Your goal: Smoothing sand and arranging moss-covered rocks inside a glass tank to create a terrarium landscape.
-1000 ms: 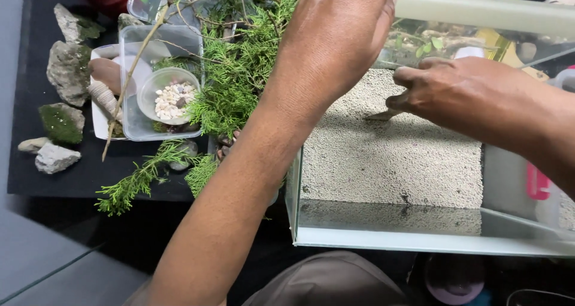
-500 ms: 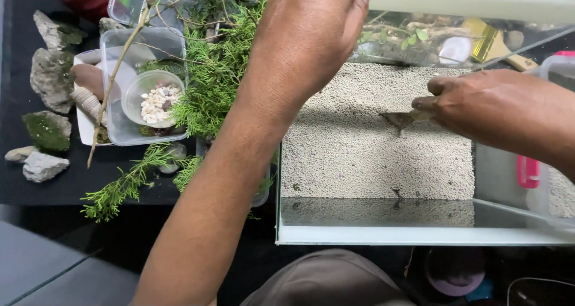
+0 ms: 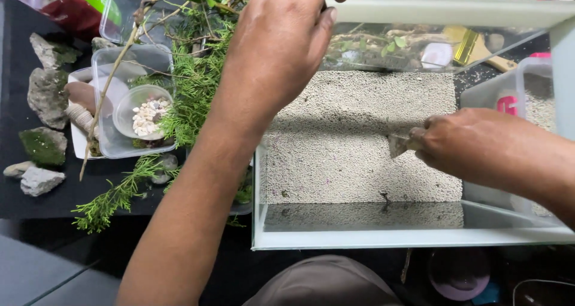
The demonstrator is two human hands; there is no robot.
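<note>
Pale gravel (image 3: 359, 138) beneath right hand (image 3: 473, 147) pinching a flat scraper (image 3: 398, 144); left hand (image 3: 278, 42) curled on tank rim (image 3: 443, 9).

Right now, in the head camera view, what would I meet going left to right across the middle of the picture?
Grey rocks → clear tub with a bowl of pale pebbles → green fern sprigs → left hand → glass tank with pale sand → right hand, pinching a small flat piece.
</note>
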